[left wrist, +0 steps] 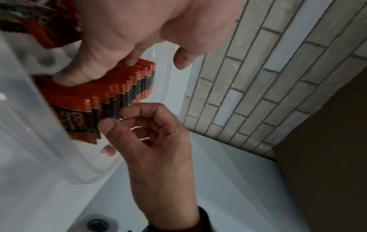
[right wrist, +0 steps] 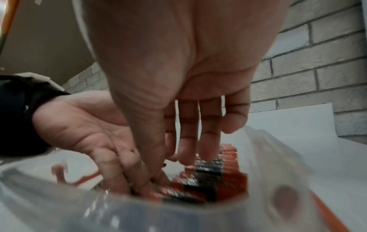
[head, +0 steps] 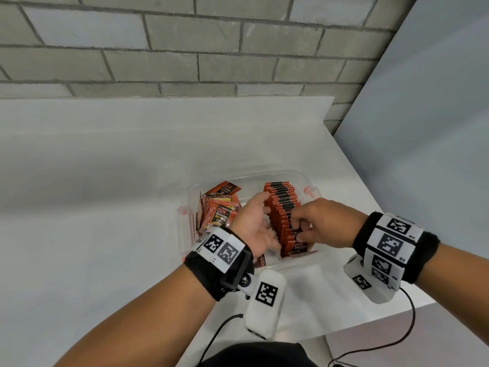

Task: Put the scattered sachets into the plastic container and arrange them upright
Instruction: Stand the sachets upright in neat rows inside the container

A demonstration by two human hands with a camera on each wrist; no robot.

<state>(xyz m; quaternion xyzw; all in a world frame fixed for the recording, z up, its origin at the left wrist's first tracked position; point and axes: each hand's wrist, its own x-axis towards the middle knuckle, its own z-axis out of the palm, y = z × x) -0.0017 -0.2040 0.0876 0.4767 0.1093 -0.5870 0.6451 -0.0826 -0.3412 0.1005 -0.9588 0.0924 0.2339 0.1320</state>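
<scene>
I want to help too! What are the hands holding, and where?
Right hand pinches top edges of upright sachets; left hand lies flat against their side.

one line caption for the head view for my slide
Both hands straighten a row of upright sachets in a clear container.

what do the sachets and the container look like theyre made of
Sachets: likely glossy foil-laminate film; printed orange and black faces catch light, edges look thin and crimped.
Plastic container: clear rigid plastic; the sachets show through its walls, and it has orange latches.
</scene>
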